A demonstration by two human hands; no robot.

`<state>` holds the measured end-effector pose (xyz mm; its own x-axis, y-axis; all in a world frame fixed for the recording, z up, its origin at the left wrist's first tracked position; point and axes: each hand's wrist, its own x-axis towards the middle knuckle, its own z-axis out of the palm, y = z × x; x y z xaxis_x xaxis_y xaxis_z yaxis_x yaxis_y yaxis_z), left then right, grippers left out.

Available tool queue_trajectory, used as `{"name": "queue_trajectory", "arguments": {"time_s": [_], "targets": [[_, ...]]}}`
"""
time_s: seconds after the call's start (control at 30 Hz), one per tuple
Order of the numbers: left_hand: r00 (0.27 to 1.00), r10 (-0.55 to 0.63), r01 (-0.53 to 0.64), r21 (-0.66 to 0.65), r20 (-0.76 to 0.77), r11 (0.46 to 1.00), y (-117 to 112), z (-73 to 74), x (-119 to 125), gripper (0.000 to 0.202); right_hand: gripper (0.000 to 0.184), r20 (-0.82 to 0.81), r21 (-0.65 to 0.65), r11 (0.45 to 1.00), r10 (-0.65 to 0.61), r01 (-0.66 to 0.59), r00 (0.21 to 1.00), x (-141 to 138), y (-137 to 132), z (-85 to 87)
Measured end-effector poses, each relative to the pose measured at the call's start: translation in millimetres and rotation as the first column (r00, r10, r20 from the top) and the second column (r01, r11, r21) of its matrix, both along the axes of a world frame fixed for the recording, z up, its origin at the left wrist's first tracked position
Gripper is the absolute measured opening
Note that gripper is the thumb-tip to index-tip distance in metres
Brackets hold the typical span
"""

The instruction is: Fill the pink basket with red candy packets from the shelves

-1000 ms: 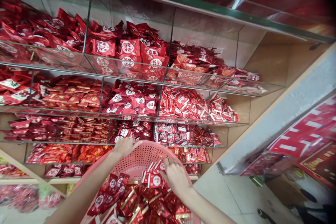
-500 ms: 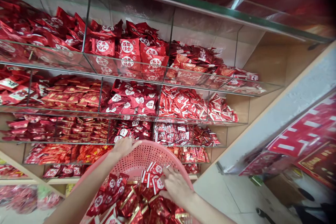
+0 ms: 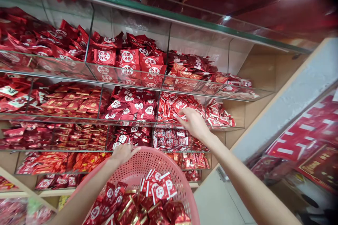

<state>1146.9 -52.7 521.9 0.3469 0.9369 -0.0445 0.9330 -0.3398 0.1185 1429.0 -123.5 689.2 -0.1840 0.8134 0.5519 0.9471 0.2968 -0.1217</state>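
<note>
My left hand (image 3: 123,153) grips the far rim of a pink perforated plastic basket (image 3: 142,161) that holds several red candy packets (image 3: 158,191) and red-gold wrapped ones. My right hand (image 3: 194,122) reaches up into a glass shelf compartment of small red-and-white packets (image 3: 182,107), with its fingers curled down among them. Whether it holds a packet I cannot make out.
Tiered glass shelves (image 3: 132,74) with dividers hold heaps of red packets in every compartment. A green-edged top shelf (image 3: 185,19) runs above. A pale wall edge (image 3: 290,95) and red decorations (image 3: 303,137) lie at the right, tiled floor (image 3: 213,204) below.
My right hand left the basket and rose to the shelf compartment of red-and-white packets. My left hand stayed on the basket rim. The view tilted slightly.
</note>
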Motion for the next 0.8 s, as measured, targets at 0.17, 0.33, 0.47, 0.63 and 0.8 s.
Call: {"name": "queue_trajectory", "arguments": {"time_s": [0.17,0.33,0.47,0.63,0.8], "targets": [[1.000,-0.017,0.017,0.007,-0.001,1.000,0,0.8,-1,0.076,0.017,0.079,-0.088,0.995,-0.031,0.037,0.996,4,26,-5.1],[1.000,-0.004,0.003,0.014,0.010,1.000,-1,1.6,0,0.077,0.021,0.137,-0.110,0.992,-0.050,0.065,0.989,-3,28,-9.4],[1.000,0.001,-0.001,0.014,0.003,1.000,-1,1.4,0,0.076,0.025,0.176,-0.078,0.996,-0.038,0.052,0.984,-2,23,-9.0],[1.000,0.004,-0.004,0.010,-0.004,1.000,-1,1.5,0,0.076,0.025,0.178,-0.009,1.000,0.008,-0.006,0.984,2,18,-10.9],[1.000,-0.005,0.005,0.010,-0.009,1.000,-2,3.0,1,0.076,0.024,0.026,0.069,0.996,0.057,-0.059,0.998,13,18,-15.0]]}}
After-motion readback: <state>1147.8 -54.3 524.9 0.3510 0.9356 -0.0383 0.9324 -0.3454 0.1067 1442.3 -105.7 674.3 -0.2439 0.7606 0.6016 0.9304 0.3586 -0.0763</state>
